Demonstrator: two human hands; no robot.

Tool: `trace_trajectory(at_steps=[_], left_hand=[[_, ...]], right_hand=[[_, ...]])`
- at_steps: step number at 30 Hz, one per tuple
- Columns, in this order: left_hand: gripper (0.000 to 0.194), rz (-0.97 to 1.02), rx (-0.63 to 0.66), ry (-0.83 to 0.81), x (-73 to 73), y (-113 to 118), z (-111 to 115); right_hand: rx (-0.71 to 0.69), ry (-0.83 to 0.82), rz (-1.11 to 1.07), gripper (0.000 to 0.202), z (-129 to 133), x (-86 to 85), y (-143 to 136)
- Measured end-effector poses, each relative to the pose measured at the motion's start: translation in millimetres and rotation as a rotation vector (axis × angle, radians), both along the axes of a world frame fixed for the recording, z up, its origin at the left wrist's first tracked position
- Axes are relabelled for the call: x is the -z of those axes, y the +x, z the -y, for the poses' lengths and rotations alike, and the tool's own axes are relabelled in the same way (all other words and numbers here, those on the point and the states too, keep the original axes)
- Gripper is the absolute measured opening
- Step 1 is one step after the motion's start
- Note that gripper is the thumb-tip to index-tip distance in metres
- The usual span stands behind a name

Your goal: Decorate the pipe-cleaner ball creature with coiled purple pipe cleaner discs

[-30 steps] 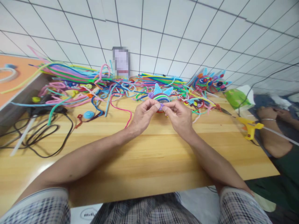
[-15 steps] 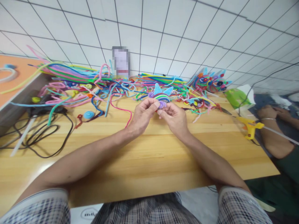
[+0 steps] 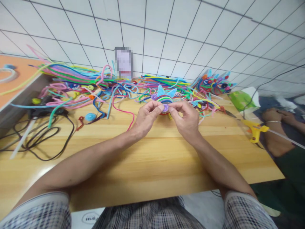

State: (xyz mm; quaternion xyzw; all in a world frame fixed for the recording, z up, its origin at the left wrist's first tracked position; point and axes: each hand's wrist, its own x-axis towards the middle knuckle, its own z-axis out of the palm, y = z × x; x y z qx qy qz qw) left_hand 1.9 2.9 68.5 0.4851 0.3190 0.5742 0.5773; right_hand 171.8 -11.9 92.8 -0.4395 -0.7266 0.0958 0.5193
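Observation:
Between my two hands is a small purple coil (image 3: 165,108) of pipe cleaner, held at the fingertips. My left hand (image 3: 149,116) pinches its left side, and my right hand (image 3: 186,119) pinches its right side. Just behind the fingers lies a colourful pipe-cleaner piece (image 3: 164,99) with striped bands, two light-blue pointed ears and a purple spiral at its left. The fingers hide its lower part; a bit of red and yellow shows beneath the coil.
Heaped pipe cleaners (image 3: 78,74) line the wall, with a phone (image 3: 124,63) upright behind. Finished colourful faces (image 3: 214,83) stand back right. A yellow glue gun (image 3: 255,129) lies at the right edge beside a person's arm (image 3: 276,136). Black cables (image 3: 47,140) coil at left.
My right hand has shifted right and opened its grip around the coil's edge. The purple coil now faces up more fully, with more of the red and yellow showing below it.

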Motion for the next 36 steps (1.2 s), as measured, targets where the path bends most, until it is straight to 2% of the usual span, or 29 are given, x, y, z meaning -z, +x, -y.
trace_trajectory(at_steps=[5,10,16,20,27,32,36], left_hand=[[0.035,0.045,-0.012,-0.046,0.6,1,0],[0.037,0.102,-0.013,-0.076,2.0,3,1],[0.032,0.085,-0.032,-0.036,4.0,2,0],[0.036,0.051,-0.032,-0.017,4.5,2,1],[0.038,0.041,-0.06,-0.006,6.5,3,3],[0.034,0.039,-0.071,0.01,7.0,5,7],[0.032,0.0,-0.028,0.008,5.7,3,5]], right_hand=[[-0.034,-0.033,-0.023,0.009,1,5.1,-3],[-0.086,-0.2,-0.222,0.01,-1,13.4,-6],[-0.146,-0.369,-0.403,0.025,-5,3.1,-3],[-0.156,-0.375,-0.409,0.028,-7,1.8,-4],[-0.116,-0.32,-0.412,0.035,-2,13.3,-15],[-0.094,-0.268,-0.394,0.03,2,20.6,-22],[-0.096,-0.236,-0.353,0.024,0,18.8,-17]])
